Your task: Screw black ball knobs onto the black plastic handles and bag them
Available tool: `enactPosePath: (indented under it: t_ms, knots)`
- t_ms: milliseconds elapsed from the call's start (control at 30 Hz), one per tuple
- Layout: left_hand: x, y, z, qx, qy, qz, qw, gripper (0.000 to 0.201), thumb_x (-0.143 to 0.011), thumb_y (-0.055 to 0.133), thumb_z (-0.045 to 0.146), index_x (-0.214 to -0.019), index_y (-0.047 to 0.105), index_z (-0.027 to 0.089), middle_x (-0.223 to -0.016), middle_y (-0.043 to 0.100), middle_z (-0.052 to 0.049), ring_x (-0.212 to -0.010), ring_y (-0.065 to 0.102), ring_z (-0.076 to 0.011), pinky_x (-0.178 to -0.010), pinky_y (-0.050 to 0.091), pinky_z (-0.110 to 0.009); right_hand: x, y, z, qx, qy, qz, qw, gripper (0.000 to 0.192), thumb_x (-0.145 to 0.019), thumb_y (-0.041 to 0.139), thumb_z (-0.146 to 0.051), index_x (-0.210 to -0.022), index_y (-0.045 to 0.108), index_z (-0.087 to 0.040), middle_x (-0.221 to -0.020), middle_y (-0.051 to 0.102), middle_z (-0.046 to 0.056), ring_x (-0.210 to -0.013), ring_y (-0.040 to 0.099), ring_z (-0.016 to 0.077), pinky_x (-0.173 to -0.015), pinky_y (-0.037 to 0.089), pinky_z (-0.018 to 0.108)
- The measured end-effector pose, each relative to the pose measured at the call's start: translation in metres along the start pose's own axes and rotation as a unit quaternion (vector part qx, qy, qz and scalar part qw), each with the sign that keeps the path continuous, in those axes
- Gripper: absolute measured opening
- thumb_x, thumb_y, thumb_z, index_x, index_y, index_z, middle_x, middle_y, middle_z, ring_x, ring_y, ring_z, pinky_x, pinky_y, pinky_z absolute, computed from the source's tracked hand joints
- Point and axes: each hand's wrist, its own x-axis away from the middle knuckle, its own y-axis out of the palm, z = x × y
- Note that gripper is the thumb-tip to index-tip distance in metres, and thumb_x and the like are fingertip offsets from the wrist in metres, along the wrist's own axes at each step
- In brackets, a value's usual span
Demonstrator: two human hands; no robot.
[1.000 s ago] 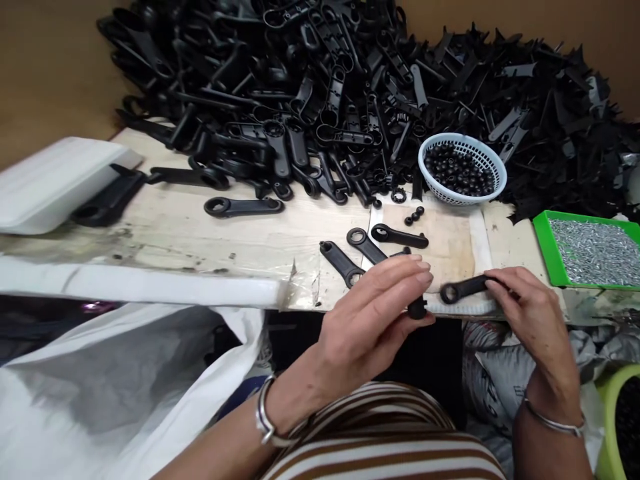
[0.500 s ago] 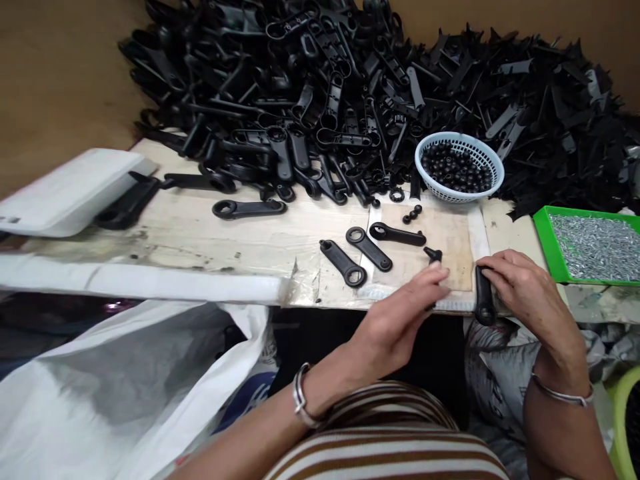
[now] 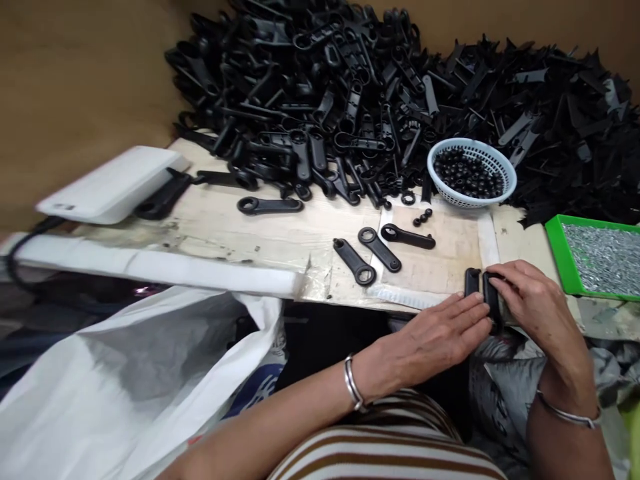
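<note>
At the table's front edge, my left hand (image 3: 443,333) has its fingers closed over a black plastic handle piece (image 3: 471,281), partly hidden under them. Right beside it, a second black handle piece (image 3: 492,301) stands in the pinch of my right hand (image 3: 537,300). The two pieces are side by side, with a narrow gap at their tops. Left of my hands lie black ring-ended levers (image 3: 379,249), one of them (image 3: 409,236) on the brown board (image 3: 445,257). Small black beads (image 3: 423,217) lie behind them.
A pale blue basket (image 3: 510,177) holds black beads. On the right, a green tray (image 3: 557,260) contains small silver metal pins. Piled black plastic parts (image 3: 320,100) cover the back. A white box (image 3: 110,180) stands left, and a white sack (image 3: 140,373) hangs below the edge.
My left hand has moved right and brought a black piece from the board up beside the one in my right hand. The view has shifted slightly to the left.
</note>
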Motion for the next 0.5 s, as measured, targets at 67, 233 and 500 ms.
enactPosePath:
  t_ms: [67, 233, 500]
  knots:
    - [0.002, -0.001, 0.0, -0.015, 0.003, -0.01, 1.0, 0.033, -0.101, 0.037, 0.012, -0.13, 0.055, 0.011, -0.142, 0.056, -0.013, -0.139, 0.046, -0.0223, -0.117, 0.037, -0.043, 0.0, 0.002, 0.003, 0.005, -0.007, 0.01, 1.0, 0.027, -0.097, 0.045, -0.033, -0.107, 0.067, -0.022, -0.102, 0.069, 0.008, -0.094, 0.066, 0.0235, -0.083, 0.051, 0.038]
    - [0.025, -0.023, -0.014, -0.053, -0.055, 0.063, 0.995, 0.031, -0.102, 0.036, 0.013, -0.125, 0.056, 0.013, -0.127, 0.066, -0.011, -0.125, 0.057, -0.0185, -0.116, 0.037, -0.044, 0.0, 0.005, 0.011, 0.009, -0.02, 0.03, 0.999, 0.03, -0.097, 0.044, -0.04, -0.107, 0.067, -0.023, -0.102, 0.07, 0.006, -0.093, 0.066, 0.0238, -0.08, 0.05, 0.038]
    - [0.042, -0.053, -0.051, -0.198, -0.242, -0.036, 0.949, 0.036, -0.09, 0.041, -0.002, -0.121, 0.053, 0.011, -0.121, 0.061, -0.013, -0.103, 0.055, -0.026, -0.081, 0.046, -0.04, -0.01, -0.003, -0.01, 0.077, -0.004, 0.03, 0.997, 0.038, -0.098, 0.041, -0.048, -0.115, 0.064, -0.022, -0.098, 0.068, 0.007, -0.089, 0.066, 0.0253, -0.071, 0.048, 0.037]
